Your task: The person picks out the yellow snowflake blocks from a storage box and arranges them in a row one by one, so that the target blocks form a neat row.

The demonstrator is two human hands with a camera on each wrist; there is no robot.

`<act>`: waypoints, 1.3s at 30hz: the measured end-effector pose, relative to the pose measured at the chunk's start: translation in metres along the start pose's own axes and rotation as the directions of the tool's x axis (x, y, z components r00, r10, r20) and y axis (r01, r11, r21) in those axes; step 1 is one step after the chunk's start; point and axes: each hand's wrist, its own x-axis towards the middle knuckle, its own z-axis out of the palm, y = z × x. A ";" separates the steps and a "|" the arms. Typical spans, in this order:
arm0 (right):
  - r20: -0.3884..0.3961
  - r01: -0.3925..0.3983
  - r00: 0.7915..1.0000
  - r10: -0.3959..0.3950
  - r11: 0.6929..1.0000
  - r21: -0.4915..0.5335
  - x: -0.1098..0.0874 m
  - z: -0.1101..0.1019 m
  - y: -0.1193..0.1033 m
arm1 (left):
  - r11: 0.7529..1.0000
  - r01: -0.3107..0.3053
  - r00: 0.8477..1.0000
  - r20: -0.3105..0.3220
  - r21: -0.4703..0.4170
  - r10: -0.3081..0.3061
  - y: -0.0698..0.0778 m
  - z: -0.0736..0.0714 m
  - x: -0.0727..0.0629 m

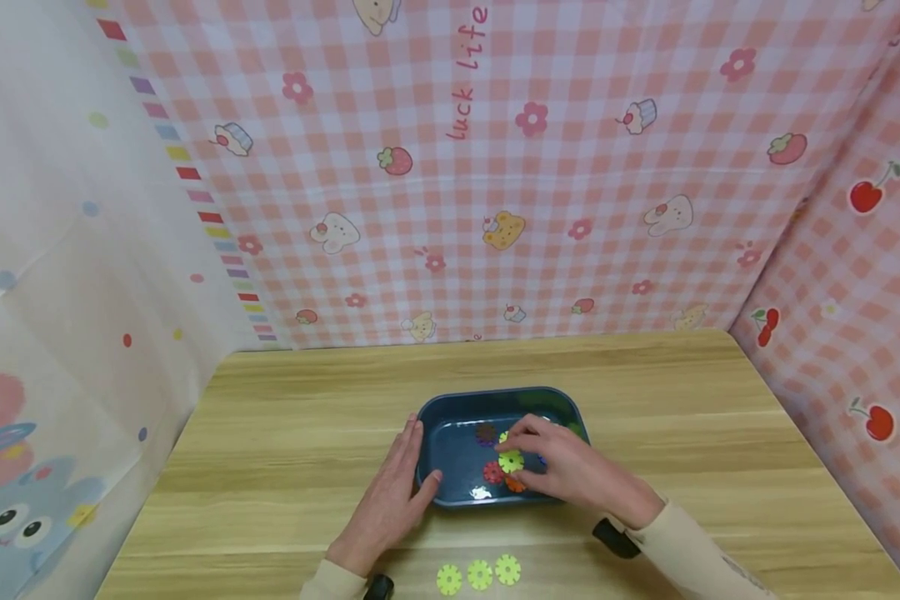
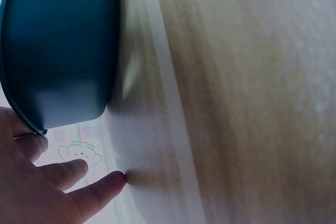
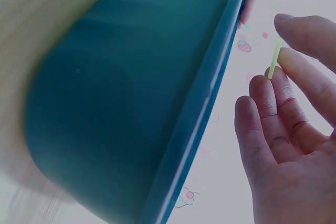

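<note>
A dark blue-green tray (image 1: 450,406) sits on the wooden table with several notched plastic discs inside. Above it my right hand (image 1: 558,462) pinches a yellow-green disc (image 1: 511,461) between thumb and fingertips; the right wrist view shows the disc edge-on (image 3: 274,59), higher than the rim. Inside the tray lie a red disc (image 1: 492,472), an orange disc (image 1: 515,483) and a brown disc (image 1: 485,432); others are partly hidden beneath my right hand. With fingers extended, my left hand (image 1: 390,492) rests against the tray's left end, fingertips at the rim.
Three yellow-green discs, one at the left (image 1: 449,579), one in the middle (image 1: 480,575) and one at the right (image 1: 507,570), form a row on the table (image 1: 270,467) in front of the tray. Pink checked cloth (image 1: 435,208) hangs behind, with patterned cloth on both sides.
</note>
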 end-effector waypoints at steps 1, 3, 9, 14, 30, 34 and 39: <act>-0.001 -0.006 1.000 0.006 1.000 -0.003 -0.001 0.000 -0.001 | 1.000 -0.001 1.000 -0.001 0.000 0.001 0.000 0.000 0.000; -0.003 -0.019 1.000 0.019 1.000 -0.007 -0.003 -0.001 -0.002 | 1.000 -0.002 1.000 -0.005 0.001 0.002 0.000 0.000 0.000; -0.021 -0.013 1.000 0.013 1.000 -0.025 -0.010 -0.002 -0.006 | 1.000 -0.001 1.000 -0.006 0.003 0.001 0.000 0.001 0.000; -0.036 -0.002 0.999 0.001 1.000 -0.011 -0.017 -0.003 -0.009 | 1.000 -0.018 1.000 -0.015 0.001 0.018 0.000 0.001 0.001; -0.061 0.074 0.995 -0.074 0.997 0.001 -0.040 0.001 -0.017 | 1.000 -0.018 1.000 -0.013 0.003 0.018 0.000 0.001 0.001; -0.051 0.076 0.996 -0.075 0.997 0.025 -0.046 0.003 -0.019 | 1.000 -0.017 1.000 -0.013 0.005 0.017 0.000 0.002 0.002; -0.024 0.045 0.999 -0.043 0.997 0.069 -0.054 0.006 -0.023 | 1.000 -0.019 1.000 -0.014 0.007 0.019 0.000 0.002 0.001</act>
